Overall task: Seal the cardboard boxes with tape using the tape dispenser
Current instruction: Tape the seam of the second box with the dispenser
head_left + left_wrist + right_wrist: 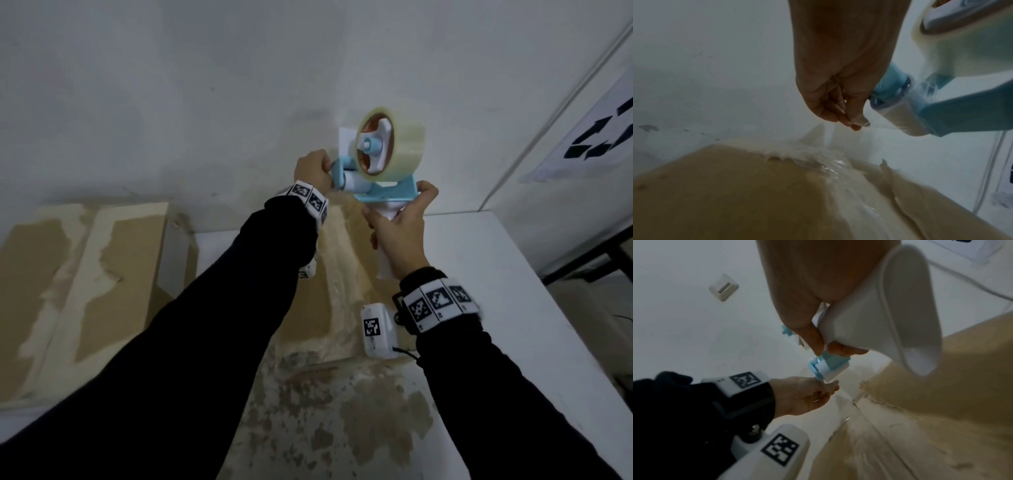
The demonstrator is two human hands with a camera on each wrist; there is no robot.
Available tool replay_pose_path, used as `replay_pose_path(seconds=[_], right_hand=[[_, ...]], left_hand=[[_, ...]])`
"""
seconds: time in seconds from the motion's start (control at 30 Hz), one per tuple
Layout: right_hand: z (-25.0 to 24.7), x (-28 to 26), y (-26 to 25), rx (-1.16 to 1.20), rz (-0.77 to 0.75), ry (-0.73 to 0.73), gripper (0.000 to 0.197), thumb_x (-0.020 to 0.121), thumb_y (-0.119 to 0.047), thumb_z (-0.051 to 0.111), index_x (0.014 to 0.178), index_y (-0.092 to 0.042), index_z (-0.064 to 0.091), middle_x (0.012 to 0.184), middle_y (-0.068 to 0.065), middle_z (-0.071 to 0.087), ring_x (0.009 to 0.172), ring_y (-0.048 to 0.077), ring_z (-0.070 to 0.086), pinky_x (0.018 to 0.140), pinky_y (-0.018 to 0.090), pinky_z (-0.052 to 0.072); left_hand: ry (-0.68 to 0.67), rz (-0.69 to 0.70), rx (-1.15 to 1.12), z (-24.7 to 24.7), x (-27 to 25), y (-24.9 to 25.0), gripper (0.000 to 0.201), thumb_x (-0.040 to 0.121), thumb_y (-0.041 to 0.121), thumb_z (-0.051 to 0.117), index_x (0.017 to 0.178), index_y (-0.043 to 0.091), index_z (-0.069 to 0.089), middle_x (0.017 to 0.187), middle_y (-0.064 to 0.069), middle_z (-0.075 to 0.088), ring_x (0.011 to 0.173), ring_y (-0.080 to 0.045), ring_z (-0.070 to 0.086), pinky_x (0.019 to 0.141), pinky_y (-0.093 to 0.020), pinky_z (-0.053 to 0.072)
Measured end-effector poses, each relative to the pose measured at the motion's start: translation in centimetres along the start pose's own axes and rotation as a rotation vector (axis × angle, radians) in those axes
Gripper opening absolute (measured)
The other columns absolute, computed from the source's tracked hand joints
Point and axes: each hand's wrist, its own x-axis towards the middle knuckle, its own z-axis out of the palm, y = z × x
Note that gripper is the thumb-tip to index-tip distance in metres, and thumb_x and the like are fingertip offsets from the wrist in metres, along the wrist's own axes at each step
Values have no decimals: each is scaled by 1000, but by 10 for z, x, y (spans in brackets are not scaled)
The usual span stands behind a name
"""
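tape dispenser [383, 178] was held in the air above a cardboard box [329, 274] on the desk [496, 274]. right hand [399, 236] was wrapped round its white handle, the proper hold; left hand [313, 171] pinched the clear tape end [859, 122]. judged light and rigid; the tape thin, sticky, liable to fold.

The blue-and-white plastic tape dispenser [380, 171] sits between both hands' fingers, above the brown cardboard box [329, 291]; another flat cardboard box [85, 274] lies left.
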Motion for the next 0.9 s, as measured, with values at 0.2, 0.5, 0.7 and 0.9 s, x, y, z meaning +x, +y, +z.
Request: replay_pose_path(seconds=[0.2,0.5,0.7,0.9], right_hand=[[3,-2,-2,-72,-2,25,58,79,-12,64,118,-22,22,91,-4,57,76,26,60,63,39,53],[7,6,-4,68,86,128,52,79,-3,62,109,-18,22,94,4,52,66,22,55,47,28,49],[11,8,7,27,113,121,54,78,-9,66,107,-20,22,100,11,55,70,26,58,49,29,50],[15,4,12,-12,115,118,53,79,-10,66,109,-21,23,98,6,57,72,26,59,49,27,49]], left_hand=[[-32,70,87,-4,21,-14,40,62,1,67,55,23,35,71,-11,53,75,-23,51,74,-34,40],[-62,91,55,-5,24,-26,19,69,-5,61,82,4,71,80,-17,69,85,-27,66,64,-14,37],[-121,81,80,6,28,-36,21,68,-7,58,86,1,68,82,-16,68,75,-20,61,60,-7,43],[-200,140,175,8,32,-35,15,71,0,67,81,10,64,97,-17,69,93,-29,63,76,-22,43]])
